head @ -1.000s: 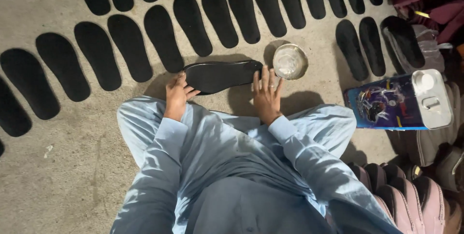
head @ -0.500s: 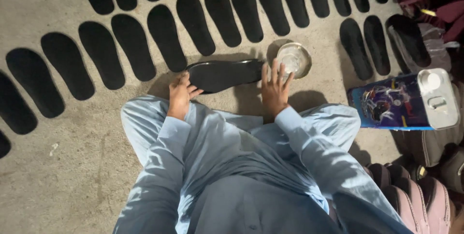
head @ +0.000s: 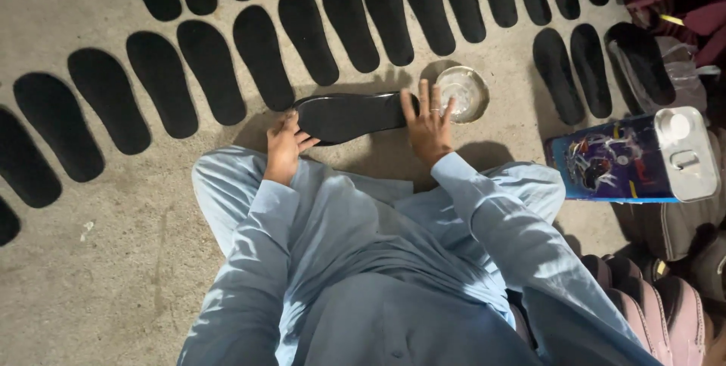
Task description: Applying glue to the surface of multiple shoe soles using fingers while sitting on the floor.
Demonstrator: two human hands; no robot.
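Floor: bare grey concrete floor [head: 91, 290], rough and stained, carrying everything in view; the person sits on it in pale blue clothing with knees spread.
Laid-out rows: many flat black foam insole-shaped cut-outs [head: 261, 52] lie in curved rows across the top and left, close beside each other but mostly apart; by my judgement this part of the work is far along.
Right-side clutter: a blue rectangular metal can with a silver top [head: 631, 158] lies on its side; pink and grey shoe pieces [head: 665, 313] crowd the lower right corner.
Piece in hand: one glossy black shoe sole [head: 352, 115] lies crosswise on the floor in front of the knees, below the rows, set apart from the finished-looking ones.
Dish: a small round glass dish [head: 463, 92] sits just beside the sole's right end.
Left hand [head: 286, 147]: fingers curled on the sole's left end, pinning it.
Right hand [head: 429, 125]: spread wide, palm down, fingertips touching the sole's right end, beside the dish.
Open room: wide bare floor at lower left; tight at right between can, dish and knee.
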